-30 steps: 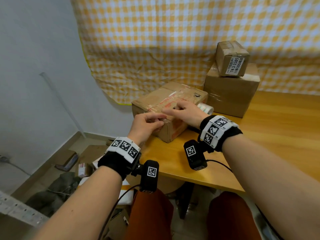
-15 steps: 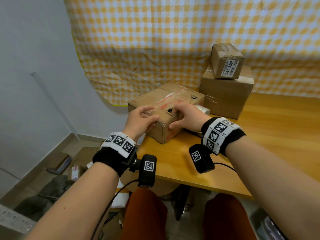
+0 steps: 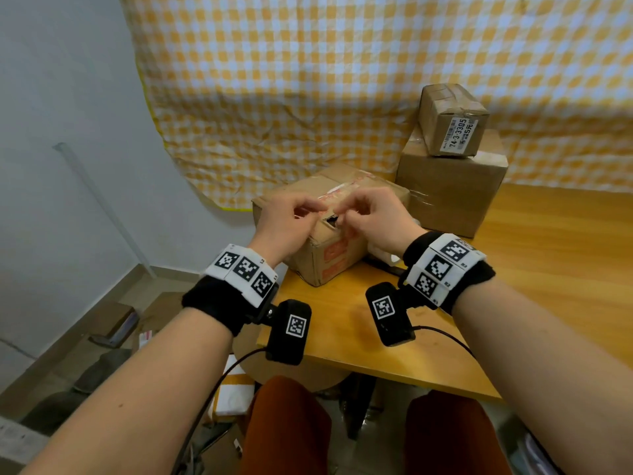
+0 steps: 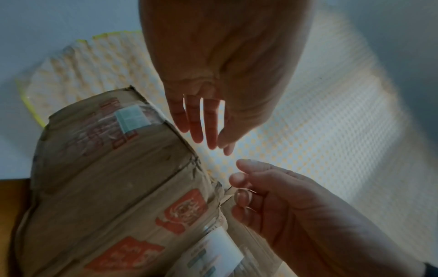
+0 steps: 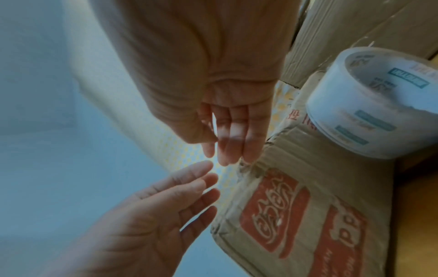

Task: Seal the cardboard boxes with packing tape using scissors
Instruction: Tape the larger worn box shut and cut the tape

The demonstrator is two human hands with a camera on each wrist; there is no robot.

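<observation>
Hands lifted off the box

Both hands have risen off the worn brown cardboard box with red print (image 3: 329, 248) at the table's near left corner. Left hand (image 3: 284, 221) fingers relaxed; right hand (image 3: 373, 217) loosely curled, holding nothing. Clear tape roll (image 5: 369, 105) sits right of it.

Creased matt cardboard box (image 3: 329, 255), glossy clear tape roll (image 5: 369, 112), smooth wooden table (image 3: 548, 269)
</observation>
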